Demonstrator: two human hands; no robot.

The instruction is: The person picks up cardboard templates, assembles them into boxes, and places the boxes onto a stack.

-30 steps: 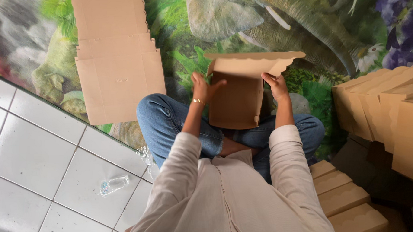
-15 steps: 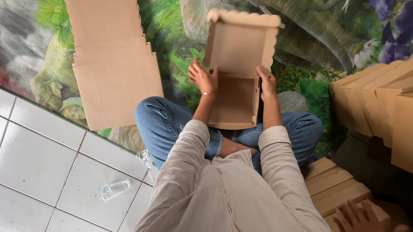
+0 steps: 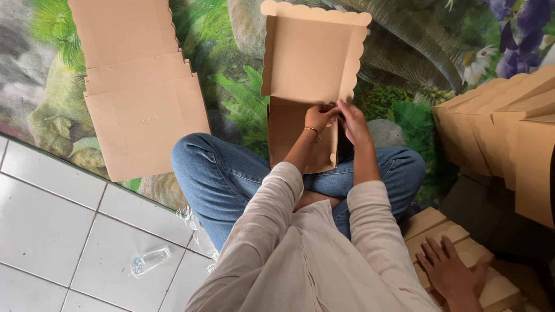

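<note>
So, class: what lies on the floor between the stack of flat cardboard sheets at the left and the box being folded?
In the head view, only the leafy printed mat shows between the flat cardboard sheets and the box.

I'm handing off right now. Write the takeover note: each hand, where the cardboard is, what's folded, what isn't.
Left hand and right hand: both pinch the right side flap of the cardboard box at the lid hinge.
Box: on the lap, scalloped lid standing open.
Done: base partly shaped.
Left: side flap not tucked, lid open.
Flat blanks lie on the mat to the left; folded boxes are stacked to the right.
Another person's hand rests on boxes at lower right.
</note>
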